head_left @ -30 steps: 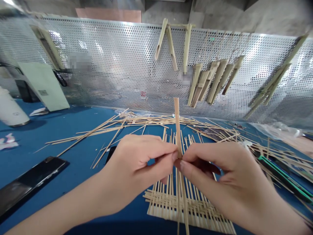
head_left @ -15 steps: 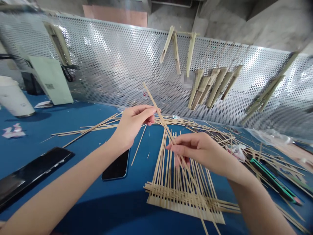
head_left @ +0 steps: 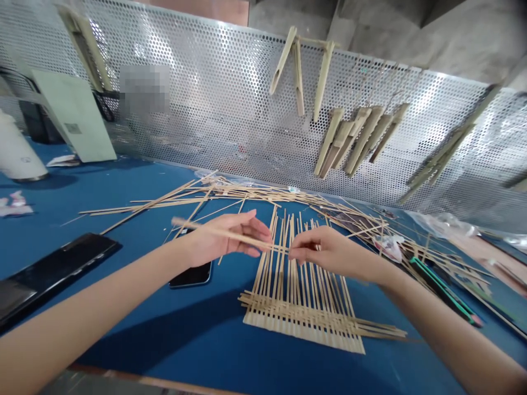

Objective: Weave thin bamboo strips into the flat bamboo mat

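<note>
Thin bamboo strips extend leftward from my right hand, whose thumb and fingers pinch them near one end. My left hand is open, palm turned up and fingers apart, with the strips crossing in front of it. Below both hands lies a partly woven bamboo mat. Its upright strips fan away from me, and several cross strips are woven through near the close edge, their ends sticking out at the right. My right fingers hover over the upright strips; whether they touch them I cannot tell.
Loose bamboo strips are heaped along the back of the blue table. A phone and a black case lie left. A green-edged cutter rests right. Behind stands a perforated metal panel with hanging bamboo pieces.
The strips have swung from steeply slanted to nearly level. My left hand has lowered and opened from its pinch on them. My right hand keeps its hold. The view has shifted slightly.
</note>
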The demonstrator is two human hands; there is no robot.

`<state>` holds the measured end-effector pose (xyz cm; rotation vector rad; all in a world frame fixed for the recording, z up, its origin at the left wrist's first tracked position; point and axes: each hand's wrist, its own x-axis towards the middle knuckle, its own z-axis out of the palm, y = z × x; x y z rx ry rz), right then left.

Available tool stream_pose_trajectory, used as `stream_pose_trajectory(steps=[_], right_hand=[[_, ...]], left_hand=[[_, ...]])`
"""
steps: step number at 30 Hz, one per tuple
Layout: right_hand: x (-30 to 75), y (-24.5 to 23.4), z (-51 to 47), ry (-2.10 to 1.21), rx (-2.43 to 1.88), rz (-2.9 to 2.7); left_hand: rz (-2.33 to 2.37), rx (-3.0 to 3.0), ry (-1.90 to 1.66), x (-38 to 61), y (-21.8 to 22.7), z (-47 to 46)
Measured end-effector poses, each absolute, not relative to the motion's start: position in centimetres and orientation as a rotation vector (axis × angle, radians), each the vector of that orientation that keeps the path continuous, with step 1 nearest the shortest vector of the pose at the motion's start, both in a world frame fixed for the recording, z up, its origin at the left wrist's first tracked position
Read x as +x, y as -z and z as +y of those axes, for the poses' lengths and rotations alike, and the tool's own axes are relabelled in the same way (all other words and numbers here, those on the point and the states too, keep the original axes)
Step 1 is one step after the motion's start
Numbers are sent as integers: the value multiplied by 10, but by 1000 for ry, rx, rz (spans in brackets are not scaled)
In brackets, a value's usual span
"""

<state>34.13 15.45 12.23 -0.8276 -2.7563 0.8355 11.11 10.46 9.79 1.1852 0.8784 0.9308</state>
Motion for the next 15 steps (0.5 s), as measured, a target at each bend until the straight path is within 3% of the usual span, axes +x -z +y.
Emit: stream_pose_trajectory(steps=[3, 10, 15], right_hand=[[347, -126, 164, -539, -780, -2846], [342, -142, 186, -205, -696, -2852], [326, -126, 173, 42, -882, -2046]], left_hand=[[916, 1208, -839, 105, -98, 96], [1043, 1290, -746, 113, -93, 92], [1106, 1184, -940, 120, -74, 96]])
